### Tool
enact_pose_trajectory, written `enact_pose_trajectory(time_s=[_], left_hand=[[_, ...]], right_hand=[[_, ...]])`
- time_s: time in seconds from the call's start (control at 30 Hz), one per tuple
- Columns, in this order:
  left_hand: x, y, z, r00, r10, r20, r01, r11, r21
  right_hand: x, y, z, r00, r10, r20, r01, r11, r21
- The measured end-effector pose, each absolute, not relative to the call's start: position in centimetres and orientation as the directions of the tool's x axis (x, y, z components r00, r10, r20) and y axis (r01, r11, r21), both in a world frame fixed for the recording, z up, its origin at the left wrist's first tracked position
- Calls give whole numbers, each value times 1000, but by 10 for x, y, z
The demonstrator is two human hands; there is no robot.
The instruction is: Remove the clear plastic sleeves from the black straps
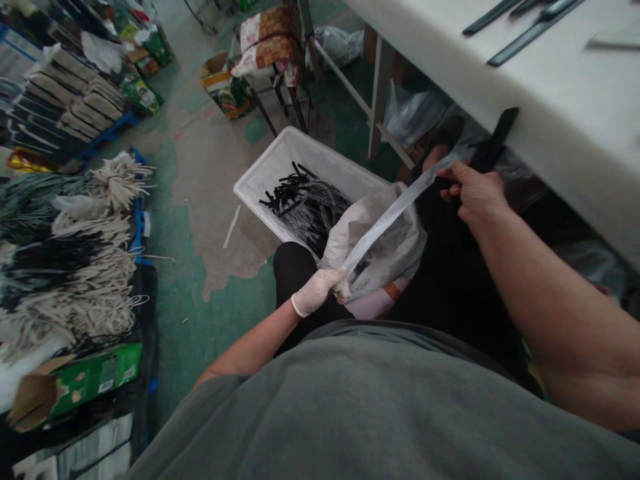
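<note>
My left hand (318, 291), in a thin white glove, is closed on the lower end of a long, narrow, clear plastic sleeve (395, 210). The sleeve runs taut up to my bare right hand (477, 190), whose fingers pinch its upper end. A flat black strap (503, 130) sticks up from my right hand beside the table edge. Under the sleeve, over my lap, lies an open translucent plastic bag (403, 243). Just beyond my knees, a white plastic bin (260, 173) holds many black straps (313, 203), some of them in clear wrapping.
A white-topped table (565, 87) with several black straps (533, 33) stands at right. A cushioned stool (273, 40) and an open carton (225, 87) are ahead. Bundles of cords (90, 280) lie on the left. A white strip (231, 227) lies on the floor.
</note>
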State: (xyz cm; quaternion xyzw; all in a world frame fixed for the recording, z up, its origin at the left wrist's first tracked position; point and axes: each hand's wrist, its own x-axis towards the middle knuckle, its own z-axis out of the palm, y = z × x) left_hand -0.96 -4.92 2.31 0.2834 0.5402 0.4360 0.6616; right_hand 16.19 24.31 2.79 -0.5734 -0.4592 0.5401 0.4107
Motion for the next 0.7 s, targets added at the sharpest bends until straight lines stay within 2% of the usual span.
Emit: enact_pose_trajectory(time_s=[0.1, 0.17, 0.27, 0.33, 0.47, 0.53, 0.7], left_hand=[[-11, -48, 24, 158, 851, -500, -507, 505, 699], [-18, -44, 27, 217, 816, -536, -647, 532, 547], [-39, -31, 38, 123, 777, -617, -791, 452, 412], [-57, -17, 49, -45, 770, -636, -846, 309, 434], [-80, 15, 70, -322, 762, -562, -835, 51, 548], [-76, 26, 73, -359, 743, -566, -827, 27, 561], [-38, 32, 49, -321, 673, -667, -857, 94, 507]], right_hand=[[161, 238, 23, 13, 900, -435, 98, -434, -896], [161, 233, 23, -42, 877, -478, 103, -472, -875], [167, 219, 26, -181, 798, -575, 111, -564, -818], [175, 205, 28, -301, 724, -621, 128, -615, -778], [194, 167, 32, -481, 613, -628, 183, -630, -755], [202, 144, 37, -543, 571, -616, 200, -624, -755], [208, 86, 58, -635, 481, -604, 298, -570, -766]])
